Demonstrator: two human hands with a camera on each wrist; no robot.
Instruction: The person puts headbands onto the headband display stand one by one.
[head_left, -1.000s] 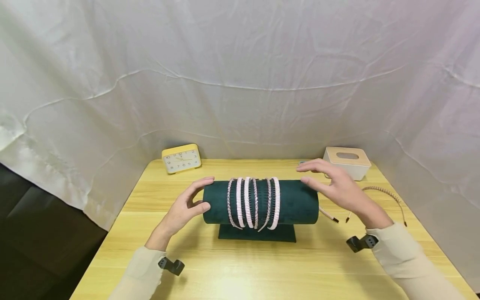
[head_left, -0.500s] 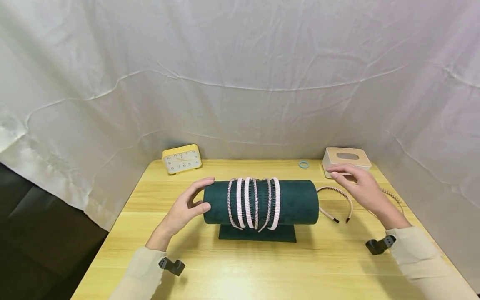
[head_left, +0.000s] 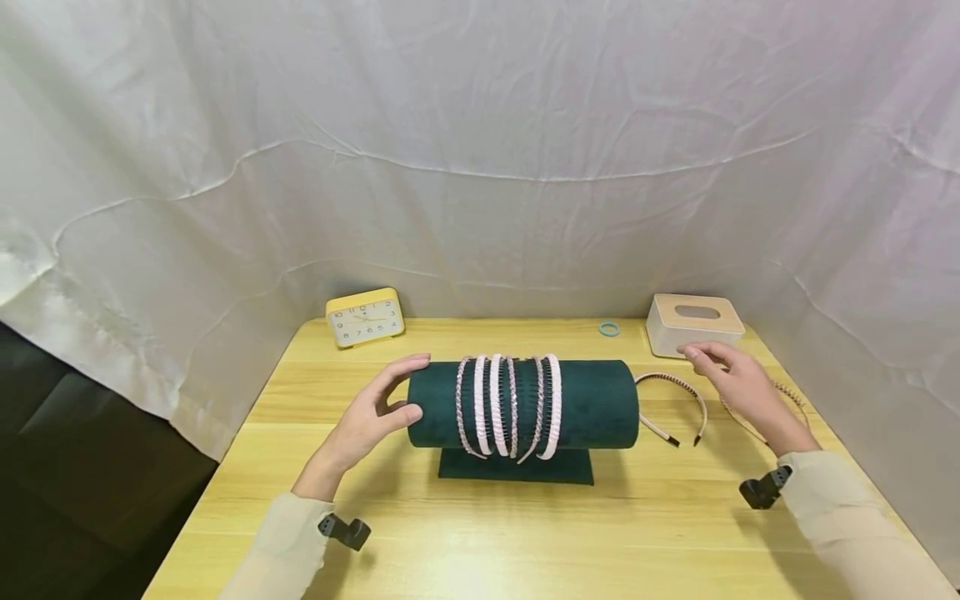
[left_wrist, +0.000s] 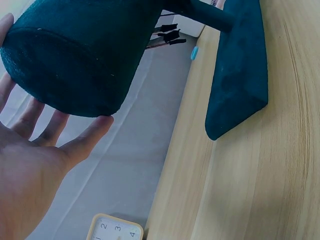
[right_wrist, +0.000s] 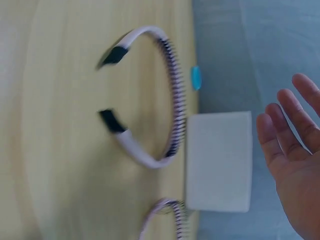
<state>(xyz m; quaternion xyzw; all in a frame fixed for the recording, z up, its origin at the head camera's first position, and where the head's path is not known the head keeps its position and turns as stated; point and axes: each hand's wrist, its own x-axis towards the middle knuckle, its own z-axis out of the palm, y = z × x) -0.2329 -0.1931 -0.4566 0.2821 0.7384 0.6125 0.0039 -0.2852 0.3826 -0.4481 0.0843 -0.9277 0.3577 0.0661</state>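
Note:
A dark green velvet headband stand (head_left: 600, 404) with a horizontal roll stands mid-table, with several pink and glittery headbands (head_left: 555, 408) around the roll. Its left end is held by my left hand (head_left: 367, 425), thumb at the front and fingers over the top; in the left wrist view the fingertips (left_wrist: 102, 122) touch the rim of the roll's end. My right hand (head_left: 742, 396) hangs in the air, fingers loosely bent and holding nothing. Below and left of it lies a pink headband (head_left: 686, 386), shown whole in the right wrist view. Another headband (head_left: 789, 394) is partly hidden behind that hand.
A white tissue box (head_left: 693, 321) with a wooden lid stands at the back right, close to my right hand. Left of the box lies a small blue ring (head_left: 609, 329). The yellow clock (head_left: 366, 318) sits at the back left. Pale curtains (head_left: 480, 208) hang around the table.
My right hand has moved right, away from the roll's right end, and slightly lower, uncovering the blue ring and the nearer loose headband. My left hand stays on the stand.

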